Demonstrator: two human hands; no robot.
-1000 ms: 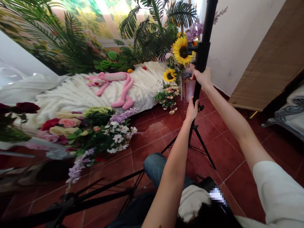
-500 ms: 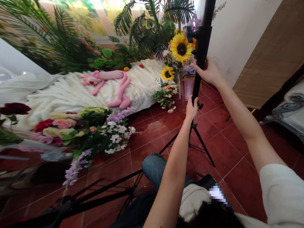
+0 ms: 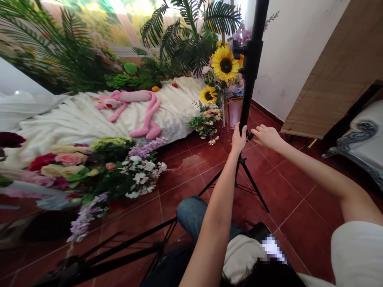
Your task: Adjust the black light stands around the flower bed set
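Observation:
A black light stand (image 3: 253, 63) rises in front of me on its splayed tripod legs. My left hand (image 3: 238, 140) is wrapped round its lower pole, above where the legs join. On the right side of the pole, at the same height, my right hand (image 3: 265, 136) has its curled fingertips at a small black tightening knob (image 3: 249, 136). Two more knobs (image 3: 238, 49) stick out from the collar higher up. The top of the stand runs out of view.
A second black tripod (image 3: 131, 239) crosses the lower left. Artificial flowers (image 3: 72, 159) and a white-draped bench (image 3: 176, 107) with a pink plush toy (image 3: 148, 113) lie left. Sunflowers (image 3: 226, 63) stand behind the pole. An ornate silver-framed seat (image 3: 360, 135) is at right.
My right hand has let go of the upper pole and come down to the lower knob. My left hand keeps its grip. The view has shifted slightly to the right.

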